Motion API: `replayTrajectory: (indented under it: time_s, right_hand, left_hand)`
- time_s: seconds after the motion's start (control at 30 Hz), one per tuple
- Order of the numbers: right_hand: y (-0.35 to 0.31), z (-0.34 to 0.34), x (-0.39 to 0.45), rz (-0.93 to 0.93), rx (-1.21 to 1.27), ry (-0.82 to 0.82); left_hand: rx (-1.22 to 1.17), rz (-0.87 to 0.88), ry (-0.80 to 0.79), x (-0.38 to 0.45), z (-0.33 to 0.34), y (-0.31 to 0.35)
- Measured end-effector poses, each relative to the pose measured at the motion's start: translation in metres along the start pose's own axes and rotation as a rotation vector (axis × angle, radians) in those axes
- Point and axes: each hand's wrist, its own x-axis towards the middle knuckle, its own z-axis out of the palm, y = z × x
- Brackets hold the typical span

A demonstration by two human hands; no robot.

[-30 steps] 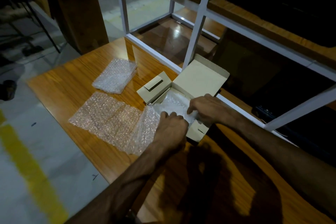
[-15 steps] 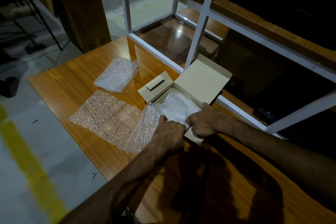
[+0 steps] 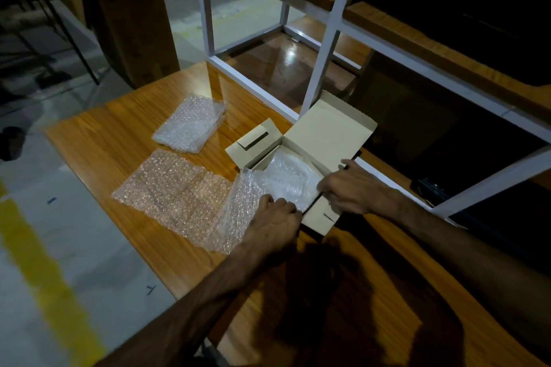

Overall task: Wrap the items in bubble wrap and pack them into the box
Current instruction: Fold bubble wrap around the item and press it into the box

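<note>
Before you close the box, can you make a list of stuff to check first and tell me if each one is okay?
1. Box lid open and out of the way: ok, it stands up at the back.
2. Wrapped bundle sitting inside the box: ok.
3. Big bubble wrap sheet clear of the box: not ok, its edge climbs over the box's left wall.
4. Left hand free: not ok, it rests at the sheet and bundle.
5. Right hand on the box's near side: ok.
6. Second bubble wrap piece packed: not ok, it lies on the table.
</note>
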Motion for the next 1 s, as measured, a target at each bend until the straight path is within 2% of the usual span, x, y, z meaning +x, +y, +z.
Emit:
replayTrajectory:
  time_s: [0.17, 0.27, 0.5, 0.57, 0.67, 0.73, 0.87, 1.0]
  right_hand:
    - [-0.011, 0.007, 0.005, -0.007, 0.036, -0.008]
    - [-0.019, 0.008, 0.01, -0.028, 0.011, -0.085]
    - [-0.018, 0.015, 0.027, 0.092, 0.143, -0.239]
    - [-0.016, 0.008, 0.026, 0.104, 0.175, -0.214]
    - [-0.006, 0.001, 0.02, 0.132, 0.064, -0.006]
    - [-0.004, 0.001, 0.016, 0.14, 0.041, 0.069]
    - [-0.005, 0.016, 0.015, 0.049, 0.025, -0.005]
    - [-0.008, 0.025, 0.021, 0.105, 0.013, -0.016]
  left_hand:
    - [-0.046, -0.04, -0.001, 0.0, 0.001, 0.001]
    - [-0.04, -0.043, -0.003, 0.002, 0.0, 0.0]
    - [0.053, -0.069, -0.077, 0.007, -0.001, 0.006]
    - [0.055, -0.057, -0.066, 0.006, -0.001, 0.004]
    - [0.03, -0.034, 0.058, -0.001, -0.001, 0.0]
    - [-0.006, -0.019, 0.132, -0.005, -0.001, 0.002]
    - [-0.034, 0.013, 0.088, -0.002, 0.014, 0.002]
    - [-0.051, 0.012, 0.092, 0.005, 0.024, -0.005]
